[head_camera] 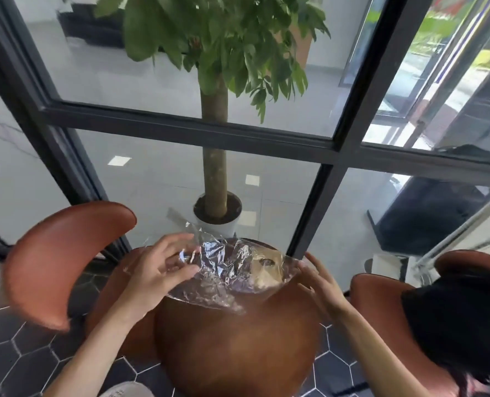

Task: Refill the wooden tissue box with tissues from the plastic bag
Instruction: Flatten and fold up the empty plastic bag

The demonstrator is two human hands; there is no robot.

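A clear crinkled plastic bag (218,270) lies across the far part of a small round wooden table (238,339). Through and under the plastic shows a light wooden tissue box (266,267) with a dark slot on its top. My left hand (160,267) rests on the bag's left end, fingers spread and pressing into the plastic. My right hand (315,279) hovers at the bag's right edge with fingers apart, touching or nearly touching it. Whether tissues are inside the bag is hard to tell.
A brown leather chair (63,262) stands to the left and another (387,316) to the right with a black garment (461,325) on it. A potted tree (216,207) and a black-framed glass wall (266,144) stand just behind the table. Dark hexagon tiles cover the floor.
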